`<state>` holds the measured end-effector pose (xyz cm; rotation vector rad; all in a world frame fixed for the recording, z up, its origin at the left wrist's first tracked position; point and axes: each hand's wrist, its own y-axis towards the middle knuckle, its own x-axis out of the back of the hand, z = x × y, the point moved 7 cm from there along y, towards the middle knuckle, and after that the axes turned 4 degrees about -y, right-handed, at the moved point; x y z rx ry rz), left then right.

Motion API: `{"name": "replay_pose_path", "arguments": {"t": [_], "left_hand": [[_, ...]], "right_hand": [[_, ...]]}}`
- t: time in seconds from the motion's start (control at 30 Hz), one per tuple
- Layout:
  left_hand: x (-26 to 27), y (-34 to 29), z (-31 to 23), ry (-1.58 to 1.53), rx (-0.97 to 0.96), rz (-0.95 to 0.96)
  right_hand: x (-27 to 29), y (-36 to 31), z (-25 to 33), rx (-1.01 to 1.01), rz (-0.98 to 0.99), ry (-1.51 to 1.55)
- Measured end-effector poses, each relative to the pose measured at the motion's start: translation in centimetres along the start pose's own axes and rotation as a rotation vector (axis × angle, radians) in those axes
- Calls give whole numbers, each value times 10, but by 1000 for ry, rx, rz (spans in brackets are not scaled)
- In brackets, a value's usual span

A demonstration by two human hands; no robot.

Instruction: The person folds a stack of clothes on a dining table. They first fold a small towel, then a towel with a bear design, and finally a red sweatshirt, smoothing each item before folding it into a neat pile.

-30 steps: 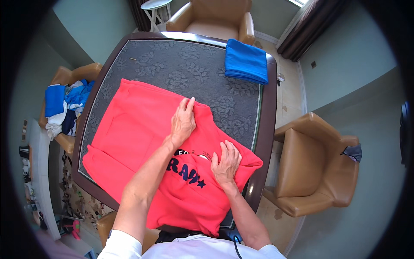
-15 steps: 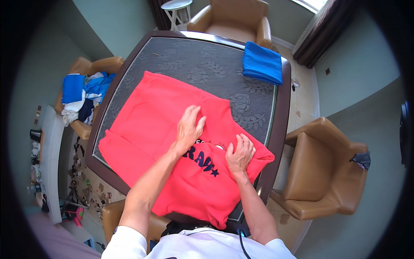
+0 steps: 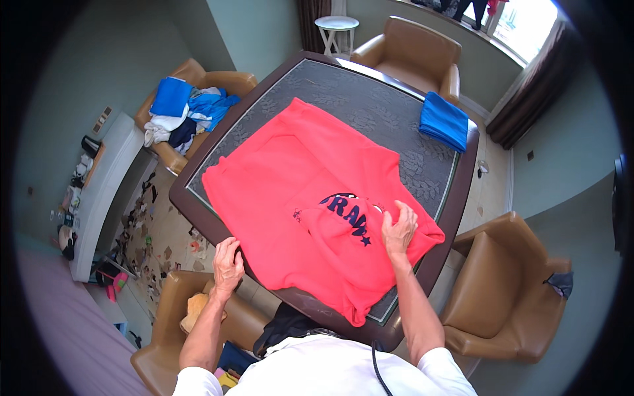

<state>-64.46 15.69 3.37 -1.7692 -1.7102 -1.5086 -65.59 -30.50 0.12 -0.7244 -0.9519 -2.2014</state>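
A coral-red sweatshirt with dark lettering and a star is spread across the table, its near right part rumpled and one end hanging at the table's near edge. My right hand rests on the cloth just right of the lettering, open, its fingers spread and slightly bent. At the near left side of the garment is my left hand, over the table's rim, with fingers bent and a little apart. Nothing shows in its grasp; whether its fingertips touch the cloth I cannot tell.
The dark patterned table carries a folded blue cloth at its far right corner. Tan armchairs stand around it; the left one holds a clothes pile. An armchair is at right. A white side table stands behind.
My left hand has left the middle of the sweatshirt and moved to its near left edge. My right hand stays by the lettering. The view has shifted, and the cloth around the lettering lies differently.
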Motion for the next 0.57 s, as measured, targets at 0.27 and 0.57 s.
{"name": "replay_pose_path", "arguments": {"t": [0.27, 0.57], "left_hand": [[-27, 10, 10, -31, -137, 174], [-38, 52, 37, -312, -171, 484]], "right_hand": [[-19, -162, 179, 474, 698, 421], [-59, -207, 203, 412, 805, 3]]}}
